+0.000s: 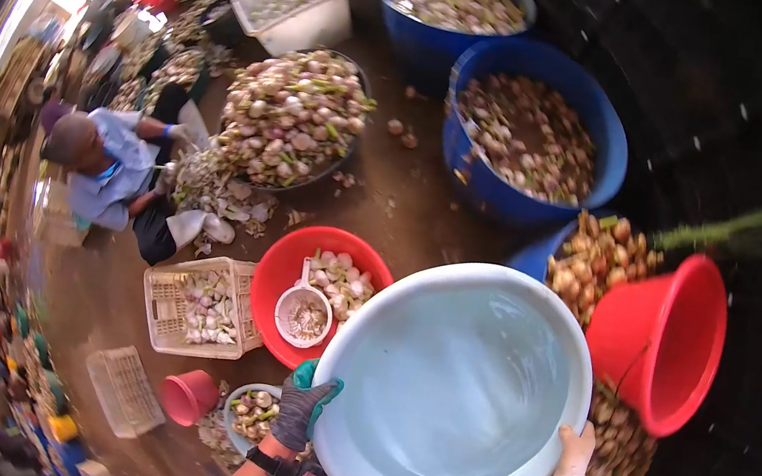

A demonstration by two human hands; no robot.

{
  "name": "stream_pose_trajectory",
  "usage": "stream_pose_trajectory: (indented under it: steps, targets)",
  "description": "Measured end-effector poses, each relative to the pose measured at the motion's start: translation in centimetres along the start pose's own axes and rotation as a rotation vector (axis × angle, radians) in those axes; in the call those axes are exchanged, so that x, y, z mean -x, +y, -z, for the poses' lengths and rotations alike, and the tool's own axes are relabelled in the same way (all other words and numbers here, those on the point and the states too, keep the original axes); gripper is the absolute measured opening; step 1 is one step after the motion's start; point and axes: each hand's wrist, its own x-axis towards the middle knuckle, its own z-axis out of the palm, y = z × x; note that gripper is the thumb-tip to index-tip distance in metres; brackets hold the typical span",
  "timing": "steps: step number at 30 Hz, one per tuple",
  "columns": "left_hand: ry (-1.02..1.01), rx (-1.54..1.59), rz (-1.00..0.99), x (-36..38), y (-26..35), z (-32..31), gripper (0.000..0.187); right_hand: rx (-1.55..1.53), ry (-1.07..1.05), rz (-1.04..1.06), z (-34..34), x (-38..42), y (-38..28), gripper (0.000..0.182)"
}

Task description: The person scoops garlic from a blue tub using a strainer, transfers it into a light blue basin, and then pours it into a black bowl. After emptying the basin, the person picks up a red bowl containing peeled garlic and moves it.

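Clamped on opposite edges of the basin [453,390], left hand [298,407] and right hand [574,452] hold it above the brown floor [406,189]. Floor runs between bulb heap [296,118], blue tub [491,194] and red tub [278,263]; toward its left edge sits a person [114,162].

Brown floor [402,222] carries everything I log here. Directly on it: large blue tub [479,189], second blue tub [405,46] behind, red basin [275,268], pale crate [161,340] beside it, small red bucket [188,397] by another crate [122,393]. I note loose bulbs [409,141] near the tubs.
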Motion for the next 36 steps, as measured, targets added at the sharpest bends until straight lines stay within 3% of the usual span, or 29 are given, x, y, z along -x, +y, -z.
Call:
stream_pose_trajectory:
  steps: [6,12,14,18,23,25,29,31,36]
  targets:
    - [0.117,0.260,-0.093,-1.2,3.1,2.9,0.042,-0.023,-0.163,0.171,-6.2,-3.2,-11.0,0.022]
    - [0.309,0.232,-0.183,-1.4,6.8,3.5,0.042,0.069,-0.376,0.298,-15.5,-9.2,-20.6,0.025]
    - [0.380,0.328,-0.196,-1.4,7.0,2.8,0.040,0.236,-0.447,0.354,-18.3,-11.1,-23.6,0.025]
    - [0.513,0.231,-0.218,-1.8,7.3,0.1,0.037,0.403,-0.548,0.442,-23.5,-15.4,-27.9,0.025]
    - [0.625,0.318,-0.126,-3.5,8.3,-3.0,0.033,0.450,-0.601,0.340,-26.0,-17.8,-33.6,0.033]
    - [0.656,0.319,-0.067,-4.3,10.4,-4.2,0.033,0.470,-0.591,0.403,-26.7,-19.4,-34.5,0.033]
    - [0.654,0.285,-0.120,-7.6,12.7,-6.2,0.033,0.485,-0.581,0.341,-26.2,-21.9,-37.4,0.033]
    - [0.569,0.097,-0.181,-9.3,14.8,-7.4,0.033,0.486,-0.526,0.344,-25.3,-23.4,-38.1,0.031]
    - [0.479,0.264,-0.135,-14.0,19.4,-10.2,0.032,0.412,-0.454,0.369,-23.9,-25.1,-41.3,0.025]
